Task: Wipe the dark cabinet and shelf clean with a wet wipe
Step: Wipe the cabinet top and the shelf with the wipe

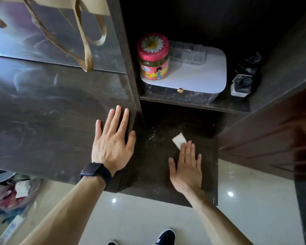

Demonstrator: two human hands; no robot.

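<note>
Item, centre-left of frame: my left hand [111, 144], fingers straight and spread, palm flat against the side panel of the dark cabinet [51, 112], holding nothing; black watch [95, 171] at the wrist. Item, lower centre-right: my right hand [185, 167], fingers straight and together, gripping nothing but pressing the wet wipe [179, 142] flat onto the lower shelf [148, 174]; only the far end of the folded wipe shows beyond my fingertips. Item, just left of the wipe: a scatter of white grit [153, 137], untouched. Item, upper centre: upper shelf [201, 105], bearing a pink jar [153, 57] on a white-lidded box [189, 75], with small dark objects to the right (too dim to name). Item, upper left: tan straps [88, 41] hanging over the panel. Handling note, as I judge it: the step in hand is the lower shelf. Hold the pressure even under flat fingers, sweep leftward through the grit in overlapping passes toward the front edge, gather rather than spread, refold to a clean face when soiled, and lean on the left hand for steadiness.
</note>
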